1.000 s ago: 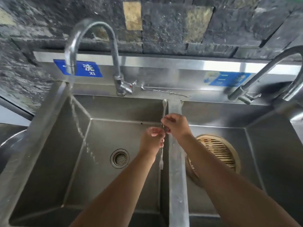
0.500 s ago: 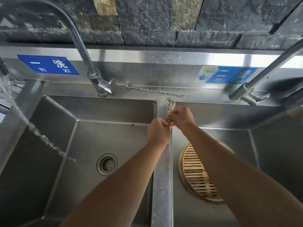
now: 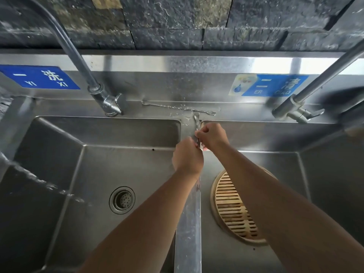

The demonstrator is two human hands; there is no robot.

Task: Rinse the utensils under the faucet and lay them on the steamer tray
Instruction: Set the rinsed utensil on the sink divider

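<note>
Both hands meet over the steel divider (image 3: 188,223) between the two basins. My left hand (image 3: 187,156) and my right hand (image 3: 211,136) are both closed on a slim metal fork (image 3: 197,123); its handle end pokes out above my right hand and its tines show below my left wrist. A round bamboo steamer tray (image 3: 232,209) lies in the right basin, partly hidden by my right forearm. The left faucet (image 3: 78,58) runs, and its stream (image 3: 39,180) falls at the far left of the left basin. A second thin twisted utensil (image 3: 177,108) lies on the back ledge.
The left basin has a round drain (image 3: 122,200) in its floor. A second faucet (image 3: 307,91) stands at the back right, with its lever near the ledge. Blue labels (image 3: 41,77) are stuck on the steel backsplash under a dark stone wall.
The view has swung right and closer, so the stream now sits at the far left. My hands have shifted from the left basin's edge onto the divider, still gripping the fork.
</note>
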